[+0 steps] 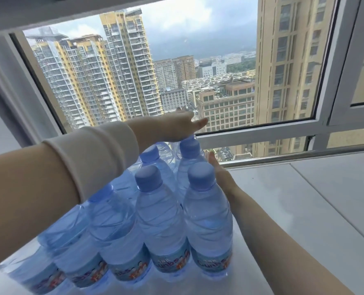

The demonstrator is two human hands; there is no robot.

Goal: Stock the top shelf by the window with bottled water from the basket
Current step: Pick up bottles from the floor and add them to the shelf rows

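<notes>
Several clear water bottles (206, 222) with blue caps and blue labels stand upright in tight rows on the white top shelf (300, 201) under the window. My left hand (176, 124) reaches over the rows with straight fingers, its palm resting on the caps of the rear bottles (190, 147). My right hand (218, 169) lies flat against the right side of the group, fingers pointing toward the window. Neither hand grips a bottle. The basket is out of view.
A large window (176, 67) with a grey frame stands just behind the bottles, showing high-rise buildings outside. A metal rail (294, 157) runs along the shelf's far edge. Bare shelf surface extends to the right of the bottles.
</notes>
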